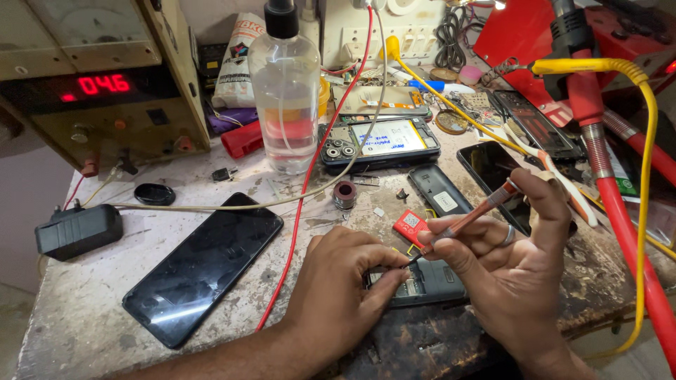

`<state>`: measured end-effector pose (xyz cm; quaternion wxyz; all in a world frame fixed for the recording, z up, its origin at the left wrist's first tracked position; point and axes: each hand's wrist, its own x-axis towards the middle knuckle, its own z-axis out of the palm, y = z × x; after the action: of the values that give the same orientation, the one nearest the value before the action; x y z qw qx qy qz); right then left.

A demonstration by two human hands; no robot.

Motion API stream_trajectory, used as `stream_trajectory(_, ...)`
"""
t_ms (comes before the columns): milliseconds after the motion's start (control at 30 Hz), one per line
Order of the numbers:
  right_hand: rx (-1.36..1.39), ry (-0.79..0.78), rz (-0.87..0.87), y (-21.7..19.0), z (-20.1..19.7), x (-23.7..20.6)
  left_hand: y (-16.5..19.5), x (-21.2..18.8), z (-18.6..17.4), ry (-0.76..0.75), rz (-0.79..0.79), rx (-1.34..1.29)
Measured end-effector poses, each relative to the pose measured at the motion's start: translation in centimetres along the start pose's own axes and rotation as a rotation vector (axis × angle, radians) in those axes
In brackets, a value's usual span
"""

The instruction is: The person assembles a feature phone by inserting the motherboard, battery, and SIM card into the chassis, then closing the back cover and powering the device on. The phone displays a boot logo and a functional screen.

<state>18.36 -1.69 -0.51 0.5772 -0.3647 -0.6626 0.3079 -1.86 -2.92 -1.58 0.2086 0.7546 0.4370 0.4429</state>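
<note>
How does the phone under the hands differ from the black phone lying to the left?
The small phone under the hands lies back up with its cover off and insides showing; the black phone lies whole, glossy face up. The small phone is pinned by the left hand while the right hand puts a screwdriver tip to it; the black phone lies untouched. The small one looks shorter. Both rest flat on the worn bench.

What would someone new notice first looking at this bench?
Probably the two hands at front centre: the left hand steadies a small opened phone while the right hand works a thin tool into it. Next, the clear bottle standing behind and the black smartphone lying left.
</note>
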Motion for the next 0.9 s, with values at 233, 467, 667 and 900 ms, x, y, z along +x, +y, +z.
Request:
stream_trajectory(233,0.011,0.013,0.011,0.1,-0.1,-0.3,0.2,0.0,-0.1,-0.015,-0.013,-0.030)
stream_trajectory(467,0.057,-0.001,-0.060,0.3,-0.3,-0.8,0.3,0.0,-0.2,-0.033,-0.021,-0.030)
stream_trajectory(667,-0.016,-0.018,-0.086,0.5,-0.3,-1.3,0.1,0.0,0.0,-0.035,-0.026,-0.021)
stream_trajectory(900,-0.083,-0.100,-0.262,0.8,-0.5,-2.0,0.4,-0.1,-0.2,-0.029,0.011,-0.006)
